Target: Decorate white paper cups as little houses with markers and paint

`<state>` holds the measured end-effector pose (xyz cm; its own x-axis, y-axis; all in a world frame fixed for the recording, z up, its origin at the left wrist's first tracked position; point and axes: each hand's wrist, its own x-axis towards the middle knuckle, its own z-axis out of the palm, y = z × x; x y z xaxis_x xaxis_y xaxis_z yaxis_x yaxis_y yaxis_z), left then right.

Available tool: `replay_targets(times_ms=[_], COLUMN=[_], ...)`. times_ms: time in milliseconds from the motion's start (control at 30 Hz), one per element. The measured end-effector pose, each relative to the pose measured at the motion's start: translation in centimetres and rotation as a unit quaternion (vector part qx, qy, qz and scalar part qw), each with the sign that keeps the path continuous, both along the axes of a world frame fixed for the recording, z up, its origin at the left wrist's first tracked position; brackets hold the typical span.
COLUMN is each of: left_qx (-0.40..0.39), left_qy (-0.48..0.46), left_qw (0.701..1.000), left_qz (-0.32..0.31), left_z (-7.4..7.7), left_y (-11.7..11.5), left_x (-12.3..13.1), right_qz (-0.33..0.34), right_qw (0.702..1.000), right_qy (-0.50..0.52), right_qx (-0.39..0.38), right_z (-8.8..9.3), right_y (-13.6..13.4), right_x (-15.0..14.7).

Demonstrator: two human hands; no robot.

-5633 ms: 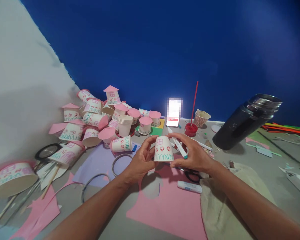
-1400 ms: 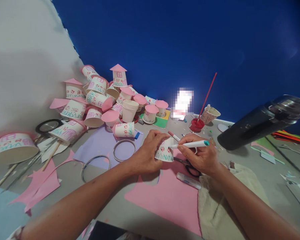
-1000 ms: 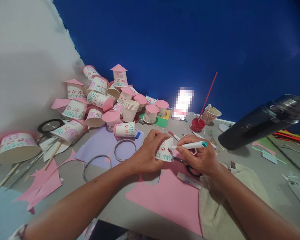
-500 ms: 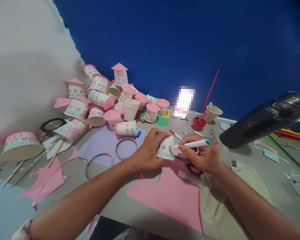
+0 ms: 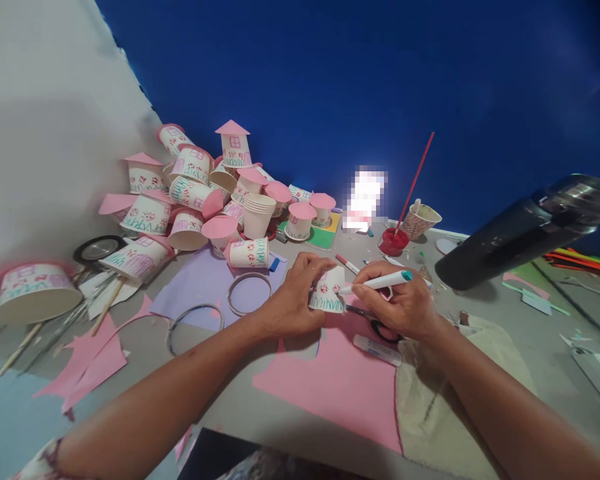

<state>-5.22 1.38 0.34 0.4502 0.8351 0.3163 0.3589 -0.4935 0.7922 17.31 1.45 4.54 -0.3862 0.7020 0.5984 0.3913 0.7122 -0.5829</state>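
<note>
My left hand (image 5: 293, 300) is wrapped round a small upside-down paper cup (image 5: 327, 293) with red flowers and green grass drawn on it. It holds the cup over a pink paper sheet (image 5: 337, 387). My right hand (image 5: 403, 303) grips a white marker with a teal end (image 5: 377, 283), and the marker's tip touches the cup's side. Scissors (image 5: 375, 323) and a glue stick (image 5: 377, 350) lie just under my right hand.
A heap of decorated cup houses with pink roofs (image 5: 200, 193) fills the back left, beside a stack of plain cups (image 5: 257, 215). A black flask (image 5: 520, 233) lies at the right. A red paint pot (image 5: 393, 241), wire rings (image 5: 249, 293), a beige cloth (image 5: 460, 393) and paper scraps lie about.
Earlier both hands held the cup up with the marker tucked in my right fingers. Now the cup sits lower and the marker tip is on its side; little differs over the last second.
</note>
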Motion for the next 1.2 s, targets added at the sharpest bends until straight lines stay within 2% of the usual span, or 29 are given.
replay_targets(times_ms=[167, 500, 867, 1200], left_qx=[0.015, 0.014, 0.011, 0.002], left_qy=[-0.003, -0.008, -0.002, -0.017], left_qw=[1.0, 1.0, 1.0, 1.0], left_qz=[-0.003, -0.009, -0.011, -0.009], left_z=[-0.24, 0.01, -0.12, -0.19], left_y=[0.07, -0.08, -0.05, 0.04], left_x=[0.05, 0.16, 0.08, -0.03], right_qz=[-0.041, -0.02, -0.016, -0.043], right_qw=[0.999, 1.0, 1.0, 0.999], right_qy=[0.017, -0.001, 0.0, 0.005], right_qx=[0.022, 0.017, -0.001, 0.008], right_z=[0.55, -0.36, -0.02, 0.26], right_y=[-0.08, 0.18, 0.14, 0.11], right_x=[0.32, 0.01, -0.1, 0.22])
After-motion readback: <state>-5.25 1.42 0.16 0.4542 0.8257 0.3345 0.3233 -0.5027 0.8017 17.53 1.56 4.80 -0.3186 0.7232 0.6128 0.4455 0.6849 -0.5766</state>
